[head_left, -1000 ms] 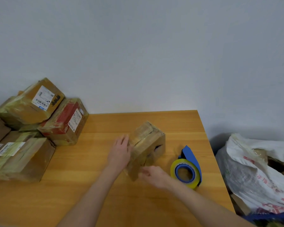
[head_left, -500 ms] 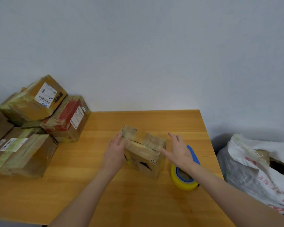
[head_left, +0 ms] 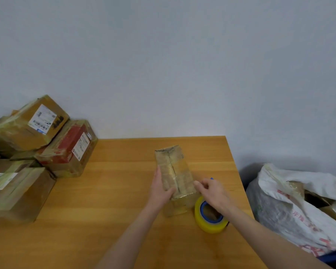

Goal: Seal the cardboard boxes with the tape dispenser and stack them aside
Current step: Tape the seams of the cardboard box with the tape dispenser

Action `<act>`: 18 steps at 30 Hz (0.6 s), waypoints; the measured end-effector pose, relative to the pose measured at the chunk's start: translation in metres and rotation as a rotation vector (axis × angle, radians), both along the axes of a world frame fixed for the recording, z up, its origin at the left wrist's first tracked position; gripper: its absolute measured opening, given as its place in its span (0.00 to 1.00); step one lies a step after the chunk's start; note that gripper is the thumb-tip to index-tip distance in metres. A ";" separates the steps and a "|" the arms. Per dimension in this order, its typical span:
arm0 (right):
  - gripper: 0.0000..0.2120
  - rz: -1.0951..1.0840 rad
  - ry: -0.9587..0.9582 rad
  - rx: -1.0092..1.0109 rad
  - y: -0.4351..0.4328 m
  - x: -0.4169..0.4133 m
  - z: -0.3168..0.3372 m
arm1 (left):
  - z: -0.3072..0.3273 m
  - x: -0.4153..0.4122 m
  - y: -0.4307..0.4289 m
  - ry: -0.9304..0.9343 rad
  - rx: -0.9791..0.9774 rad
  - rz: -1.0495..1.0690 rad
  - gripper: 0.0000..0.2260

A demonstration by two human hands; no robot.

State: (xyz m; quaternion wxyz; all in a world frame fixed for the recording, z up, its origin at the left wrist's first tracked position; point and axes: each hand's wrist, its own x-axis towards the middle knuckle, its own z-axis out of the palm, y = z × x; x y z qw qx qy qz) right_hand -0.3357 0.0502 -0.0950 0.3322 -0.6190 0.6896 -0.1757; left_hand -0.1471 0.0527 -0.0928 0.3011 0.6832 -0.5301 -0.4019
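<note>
A small, worn cardboard box point(head_left: 176, 171) lies on the wooden table point(head_left: 105, 200), its long side pointing away from me and its centre seam facing up. My left hand point(head_left: 160, 188) grips its left side, thumb laid across the top. On the box's right near corner, my right hand point(head_left: 211, 193) touches the edge with curled fingers. Just right of the box lies the tape dispenser point(head_left: 209, 216), a yellow roll on a blue holder, partly under my right wrist.
Several taped boxes point(head_left: 37, 152) are piled at the table's left end against the wall. A white plastic sack point(head_left: 303, 206) with cardboard in it stands on the floor past the table's right edge.
The box has been turned so its long side points away from me and the seam faces up. My right hand came in from beside the box to its near right corner.
</note>
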 end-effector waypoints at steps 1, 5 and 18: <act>0.15 -0.036 0.055 0.016 0.000 -0.010 -0.001 | -0.001 -0.001 -0.001 0.008 -0.003 -0.001 0.42; 0.32 -0.138 0.312 0.195 0.009 -0.052 -0.014 | -0.002 0.002 -0.002 0.057 0.043 0.024 0.39; 0.14 -0.091 0.113 0.410 0.019 -0.061 -0.052 | -0.012 -0.001 0.012 -0.066 0.090 0.009 0.32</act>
